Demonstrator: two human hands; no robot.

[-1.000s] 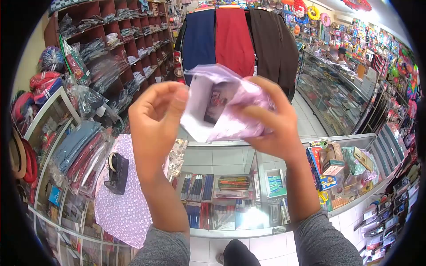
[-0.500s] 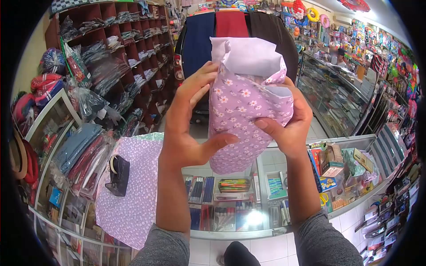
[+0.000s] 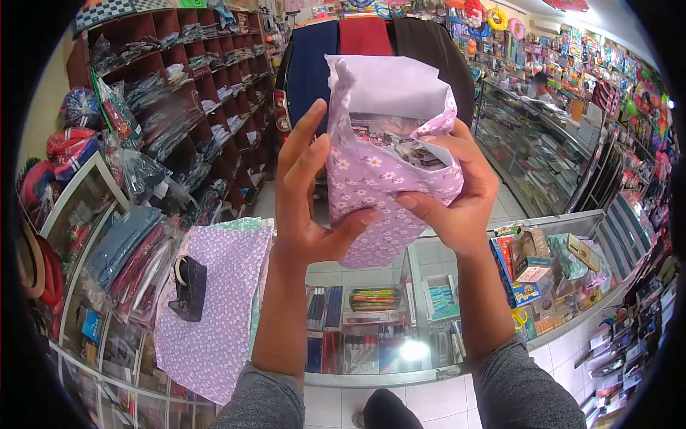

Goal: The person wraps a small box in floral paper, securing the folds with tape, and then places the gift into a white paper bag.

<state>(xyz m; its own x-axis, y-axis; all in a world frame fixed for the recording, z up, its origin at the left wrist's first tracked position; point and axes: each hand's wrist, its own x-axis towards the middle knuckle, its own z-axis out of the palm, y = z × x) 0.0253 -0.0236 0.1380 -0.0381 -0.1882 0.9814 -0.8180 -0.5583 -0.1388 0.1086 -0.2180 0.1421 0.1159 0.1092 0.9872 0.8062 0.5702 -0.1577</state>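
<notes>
A package in purple flowered wrapping paper (image 3: 382,193) is raised above the glass counter. Its top end gapes, with a pale inner flap standing up and a printed item (image 3: 389,136) partly visible inside. My right hand (image 3: 461,204) grips its right side, thumb across the front and fingers at the folded upper edge. Along the left side, my left hand (image 3: 307,204) presses its thumb on the front; its upper fingers are spread by the edge, and the rest are hidden. A black tape dispenser (image 3: 189,289) stands on purple flowered sheets (image 3: 207,350) to the left.
Below the package, the glass counter (image 3: 400,375) displays pens and markers. Boxes (image 3: 532,250) stand on its right part, bagged clothes (image 3: 132,250) on its left. Shelves of bagged garments (image 3: 207,93) rise behind, and a person (image 3: 539,86) is at the far counter.
The package has shifted slightly left and up, and its mouth gapes wider, showing the item inside. My left fingers have lifted away from its upper left edge.
</notes>
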